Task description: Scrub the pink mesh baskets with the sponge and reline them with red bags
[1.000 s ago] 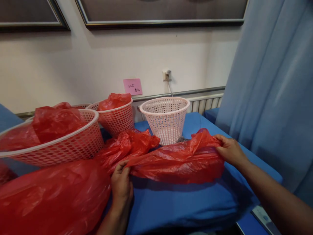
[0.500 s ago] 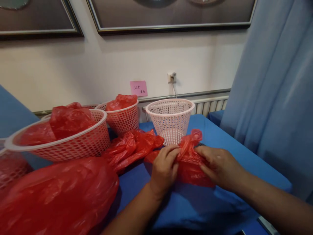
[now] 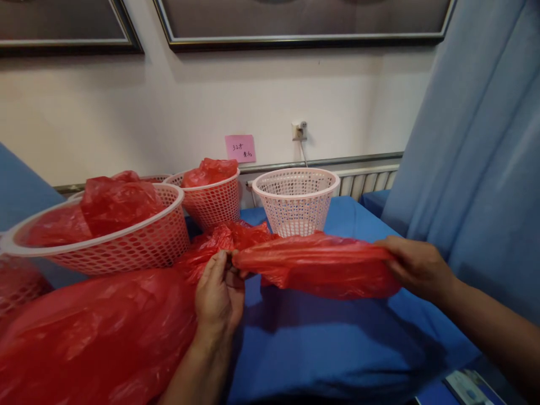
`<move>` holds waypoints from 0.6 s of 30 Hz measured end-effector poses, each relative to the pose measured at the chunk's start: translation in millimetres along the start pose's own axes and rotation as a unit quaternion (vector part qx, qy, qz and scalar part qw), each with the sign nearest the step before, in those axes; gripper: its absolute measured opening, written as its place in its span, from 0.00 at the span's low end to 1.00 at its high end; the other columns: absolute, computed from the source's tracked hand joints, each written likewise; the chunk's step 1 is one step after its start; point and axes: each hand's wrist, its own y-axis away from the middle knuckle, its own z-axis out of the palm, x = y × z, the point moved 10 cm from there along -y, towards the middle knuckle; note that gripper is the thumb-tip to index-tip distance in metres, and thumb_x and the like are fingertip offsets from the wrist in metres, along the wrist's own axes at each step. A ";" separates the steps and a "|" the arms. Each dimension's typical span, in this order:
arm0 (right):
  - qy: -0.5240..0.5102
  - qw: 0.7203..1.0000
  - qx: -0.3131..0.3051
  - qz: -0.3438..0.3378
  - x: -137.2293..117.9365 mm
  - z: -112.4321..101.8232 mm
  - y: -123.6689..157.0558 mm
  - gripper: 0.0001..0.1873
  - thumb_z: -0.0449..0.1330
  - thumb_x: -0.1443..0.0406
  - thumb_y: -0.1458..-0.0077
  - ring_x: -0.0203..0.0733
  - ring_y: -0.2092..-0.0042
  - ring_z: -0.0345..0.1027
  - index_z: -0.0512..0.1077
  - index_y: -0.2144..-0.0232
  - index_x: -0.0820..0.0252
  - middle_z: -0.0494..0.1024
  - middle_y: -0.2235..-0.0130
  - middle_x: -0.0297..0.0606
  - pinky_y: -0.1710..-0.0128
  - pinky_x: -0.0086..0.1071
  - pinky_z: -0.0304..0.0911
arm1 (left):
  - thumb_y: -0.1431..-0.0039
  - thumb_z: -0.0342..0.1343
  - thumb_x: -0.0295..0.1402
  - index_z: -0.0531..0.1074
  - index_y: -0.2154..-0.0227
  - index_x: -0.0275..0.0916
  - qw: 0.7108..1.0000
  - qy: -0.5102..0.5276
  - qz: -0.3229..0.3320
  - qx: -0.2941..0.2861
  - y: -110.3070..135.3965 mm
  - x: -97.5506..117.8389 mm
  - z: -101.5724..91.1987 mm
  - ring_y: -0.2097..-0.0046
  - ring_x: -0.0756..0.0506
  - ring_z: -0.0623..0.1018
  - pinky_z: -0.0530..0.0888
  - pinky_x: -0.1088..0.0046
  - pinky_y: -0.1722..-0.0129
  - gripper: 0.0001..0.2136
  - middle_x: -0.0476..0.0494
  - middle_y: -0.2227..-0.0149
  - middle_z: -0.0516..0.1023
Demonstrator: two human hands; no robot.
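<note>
A red plastic bag [image 3: 324,264] is stretched sideways between my two hands, above the blue-covered table [image 3: 312,343]. My left hand [image 3: 221,292] pinches its left end, and my right hand [image 3: 417,267] grips its right end with the fingers closed. Just behind the bag stands an upright pale pink plastic basket [image 3: 295,205] with holes in its wall; the bag hides part of its base. Beyond my left hand lies a crumpled red bag [image 3: 223,236], partly hidden by that hand and the held bag.
To the left, a wide basket [image 3: 126,247] and a smaller basket [image 3: 213,199] hold red bags. A large puffed red bag [image 3: 97,337] fills the lower left. A blue curtain [image 3: 476,140] hangs at right. A pink note [image 3: 240,148] and a socket [image 3: 299,131] are on the wall.
My hands have moved apart, left hand to the left and right hand to the right. The red bag, bunched between them before, is now drawn out lengthwise.
</note>
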 end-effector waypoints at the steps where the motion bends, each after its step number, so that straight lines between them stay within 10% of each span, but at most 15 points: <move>1: -0.061 0.997 -0.001 0.049 11.8 -3.2 -1.7 0.17 0.54 0.54 0.37 0.44 0.70 0.74 0.80 0.67 0.54 0.80 0.71 0.38 0.69 0.34 0.67 | 0.53 0.74 0.39 0.75 0.68 0.37 1.000 -0.001 0.011 -0.001 -3.5 -1.9 -0.3 0.69 0.51 0.78 0.75 0.77 0.69 0.16 0.50 0.67 0.81; 9: -0.311 0.880 -0.154 0.324 83.1 43.7 6.5 0.37 0.59 0.30 0.53 0.44 0.75 0.69 0.76 0.78 0.57 0.78 0.76 0.39 0.75 0.35 0.66 | 0.53 0.73 0.51 0.83 0.55 0.37 0.948 -0.162 -0.176 -0.211 -0.1 -89.7 35.9 0.45 0.36 0.80 0.76 0.64 0.48 0.27 0.33 0.46 0.82; 13: -0.209 0.927 -0.096 0.296 117.3 42.0 -16.9 0.38 0.55 0.31 0.47 0.46 0.72 0.71 0.76 0.77 0.58 0.79 0.74 0.39 0.70 0.36 0.66 | 0.60 0.78 0.39 0.81 0.51 0.39 0.889 -0.202 -0.212 -0.352 28.2 -126.0 46.5 0.51 0.37 0.82 0.78 0.63 0.52 0.30 0.36 0.50 0.84; 18: 0.112 0.981 0.083 0.135 72.4 -5.3 -40.3 0.27 0.58 0.46 0.40 0.62 0.51 0.74 0.77 0.53 0.62 0.80 0.53 0.53 0.49 0.52 0.67 | 0.53 0.73 0.38 0.76 0.71 0.37 0.934 -0.287 -0.075 -0.200 4.8 -127.0 13.9 0.74 0.50 0.74 0.70 0.78 0.74 0.13 0.50 0.74 0.78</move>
